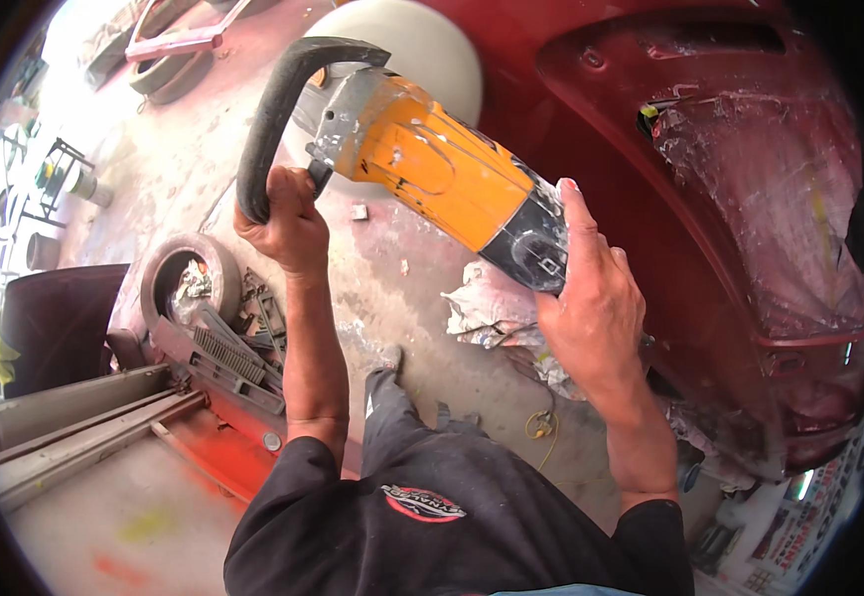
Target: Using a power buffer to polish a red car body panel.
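Note:
My hands hold up an orange and black power polisher (442, 164), tilted with its head toward the upper left. My left hand (290, 221) is closed around the lower end of its black loop handle (271, 114). My right hand (594, 298) grips the black rear end of the body, thumb side along its edge. Behind the metal head shows a large round white pad (442, 60), partly covered by the tool. The pad overlaps the edge of a dark red car body panel (591, 179); whether they touch I cannot tell.
Crumpled masking sheet (780, 189) covers an opening in the red body at right. A bundle of pale paper (492, 303) lies on the floor beside it. At left stand a tire (218, 263) with rubbish inside, grey plastic trim pieces (228, 358) and a paint-stained panel (84, 497).

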Demonstrator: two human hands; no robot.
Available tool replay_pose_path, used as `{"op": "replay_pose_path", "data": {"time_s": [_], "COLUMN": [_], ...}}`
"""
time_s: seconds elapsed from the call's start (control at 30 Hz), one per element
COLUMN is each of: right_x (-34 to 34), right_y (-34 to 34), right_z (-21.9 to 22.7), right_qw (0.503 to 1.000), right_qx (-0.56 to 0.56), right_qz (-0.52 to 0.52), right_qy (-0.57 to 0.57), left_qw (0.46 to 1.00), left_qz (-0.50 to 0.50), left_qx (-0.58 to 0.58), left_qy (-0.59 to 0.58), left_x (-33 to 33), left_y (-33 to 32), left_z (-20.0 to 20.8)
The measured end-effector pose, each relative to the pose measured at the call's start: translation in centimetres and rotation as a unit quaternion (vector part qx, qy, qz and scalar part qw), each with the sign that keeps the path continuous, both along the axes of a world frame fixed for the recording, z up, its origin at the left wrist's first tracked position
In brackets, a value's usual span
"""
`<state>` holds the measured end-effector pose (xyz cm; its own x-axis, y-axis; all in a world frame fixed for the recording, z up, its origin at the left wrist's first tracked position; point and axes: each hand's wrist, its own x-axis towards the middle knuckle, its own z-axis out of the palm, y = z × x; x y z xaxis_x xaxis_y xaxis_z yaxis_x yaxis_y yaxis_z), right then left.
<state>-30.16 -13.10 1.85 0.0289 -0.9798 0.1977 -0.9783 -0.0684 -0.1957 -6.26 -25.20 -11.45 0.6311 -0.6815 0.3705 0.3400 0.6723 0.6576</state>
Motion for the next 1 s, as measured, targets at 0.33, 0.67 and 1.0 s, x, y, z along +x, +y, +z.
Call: {"op": "replay_pose_path", "data": {"time_s": [0.33, 0.67, 1.0], "right_x": [-0.3, 1.4, 1.0], "right_y": [-0.2, -2.7, -1.5], "right_z": [0.0, -0.1, 0.5], "right_qw": [1.0, 0.998, 0.995], "right_qx": [0.003, -0.043, -0.078], "right_qz": [0.02, 0.051, 0.04], "right_qy": [-0.004, 0.0, -0.039], "left_qw": [0.996, 0.996, 0.995], "left_qz": [-0.021, -0.007, -0.021], "left_qx": [-0.089, -0.084, -0.097], "left_qy": [0.001, -0.011, -0.028], "left_x": [0.5, 2.4, 2.3], "left_y": [0.1, -1.9, -2.4], "left_z": [-2.0, 0.3, 3.1]}}
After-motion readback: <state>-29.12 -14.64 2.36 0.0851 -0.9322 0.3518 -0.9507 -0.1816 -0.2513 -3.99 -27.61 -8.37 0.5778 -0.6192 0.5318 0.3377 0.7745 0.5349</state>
